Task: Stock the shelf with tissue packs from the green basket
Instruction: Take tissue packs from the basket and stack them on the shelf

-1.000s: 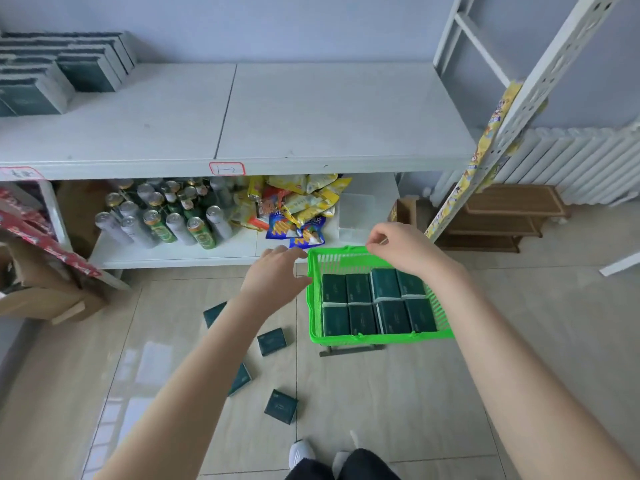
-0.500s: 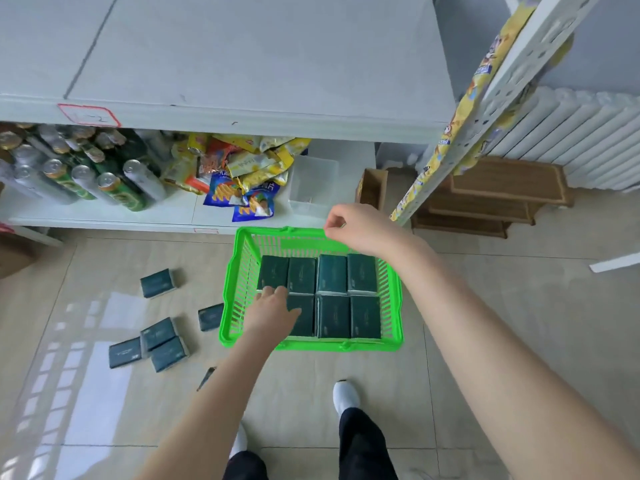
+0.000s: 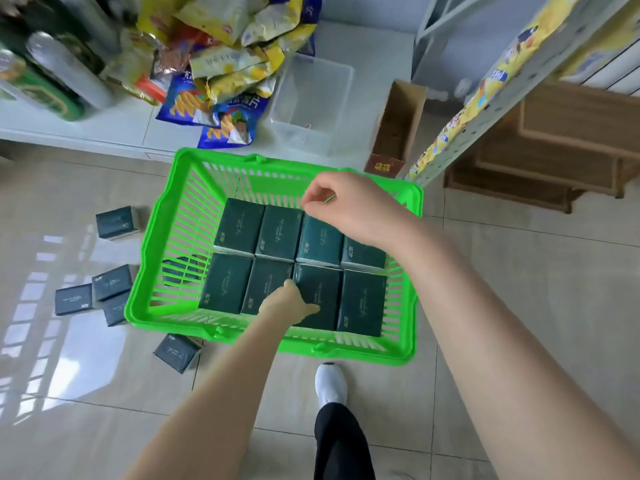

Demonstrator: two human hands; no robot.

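Note:
The green basket (image 3: 147,244) stands on the tiled floor and holds several dark green tissue packs (image 3: 239,225) in two rows. My left hand (image 3: 289,301) reaches into the near row. Its fingers dig into the gap beside the third near pack (image 3: 323,292), and its thumb lies on top of that pack. My right hand (image 3: 346,209) hovers over the far row by the right end, fingers curled with thumb against fingertips, holding nothing. The shelf's lower board (image 3: 86,133) lies just beyond the basket.
Several loose tissue packs (image 3: 110,282) lie on the floor left of the basket, one (image 3: 176,353) at its near corner. The lower board carries cans (image 3: 52,74), snack bags (image 3: 225,74) and a clear tub (image 3: 311,102). A cardboard box (image 3: 398,133) and a shelf post (image 3: 519,81) stand at right. My white shoe (image 3: 330,382) is near the basket.
My view has dropped down and closer to the basket. My left hand went from the basket's left rim down onto the near row of packs. My right hand stayed above the far row.

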